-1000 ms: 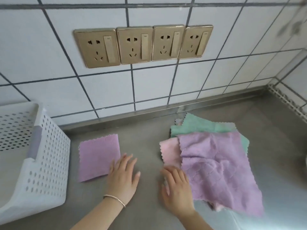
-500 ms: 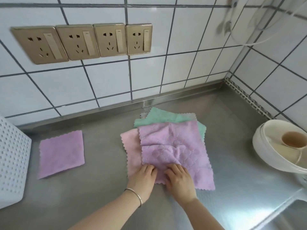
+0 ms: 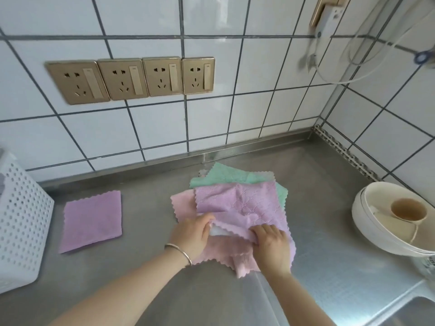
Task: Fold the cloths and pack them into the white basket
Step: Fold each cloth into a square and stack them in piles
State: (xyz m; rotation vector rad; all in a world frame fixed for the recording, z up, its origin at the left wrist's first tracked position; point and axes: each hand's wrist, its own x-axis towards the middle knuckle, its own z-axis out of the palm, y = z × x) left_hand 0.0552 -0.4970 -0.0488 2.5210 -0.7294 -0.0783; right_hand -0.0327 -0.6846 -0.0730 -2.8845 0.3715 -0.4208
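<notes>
We see the white basket (image 3: 21, 222) at the far left; we cannot see any cloth in it. One folded purple cloth (image 3: 91, 221) lies beside it. A pile (image 3: 235, 198) of purple, pink and green cloths waits unfolded. So we are near the start. Our left hand (image 3: 190, 236) and right hand (image 3: 270, 245) each pinch the top purple cloth's near edge, lifting it.
</notes>
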